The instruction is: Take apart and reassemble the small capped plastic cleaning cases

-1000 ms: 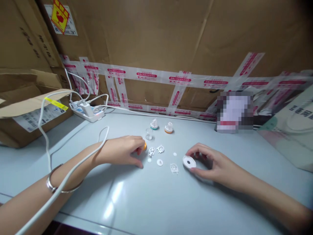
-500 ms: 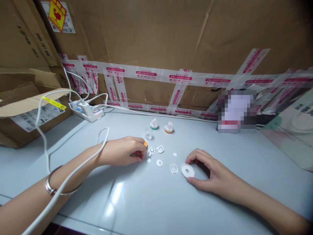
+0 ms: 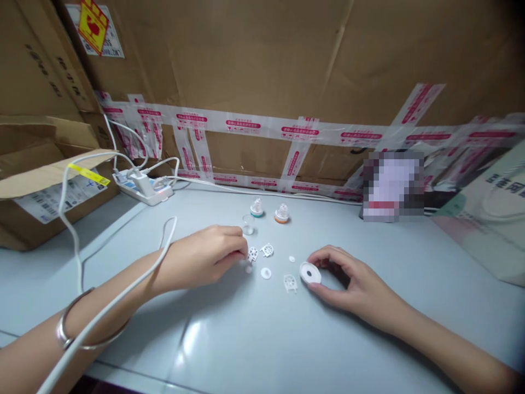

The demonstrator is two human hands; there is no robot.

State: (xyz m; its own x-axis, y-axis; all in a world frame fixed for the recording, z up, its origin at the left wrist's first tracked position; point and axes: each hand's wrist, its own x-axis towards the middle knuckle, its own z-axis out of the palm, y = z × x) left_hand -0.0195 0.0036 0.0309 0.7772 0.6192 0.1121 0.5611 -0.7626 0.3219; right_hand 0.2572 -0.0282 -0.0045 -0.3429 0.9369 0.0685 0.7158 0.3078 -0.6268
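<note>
My right hand (image 3: pixel 348 279) holds a round white disc with a central hole (image 3: pixel 305 271) by its edge, between thumb and fingers, tilted. Just left of it lies a flat white openwork plate (image 3: pixel 290 283). My left hand (image 3: pixel 223 251) is closed with its fingertips low over the table, beside a white spoked piece (image 3: pixel 252 254) and a tiny white disc (image 3: pixel 248 269). Whatever those fingers pinch, if anything, is hidden. Near them lie another white spoked piece (image 3: pixel 267 250), a white disc with a raised centre (image 3: pixel 266 273) and a small white disc (image 3: pixel 291 259).
Behind the parts stand a clear cup (image 3: pixel 248 225) and two white assemblies, one on a teal base (image 3: pixel 256 208), one on an orange base (image 3: pixel 281 214). A white cable (image 3: pixel 118 298) crosses over my left forearm. A power strip (image 3: pixel 143 187) and cardboard box (image 3: pixel 53 189) sit left.
The holed disc has been lifted slightly and tilted in my right hand. My left hand has turned a little, fingertips lower, and the orange piece beside it is no longer visible.
</note>
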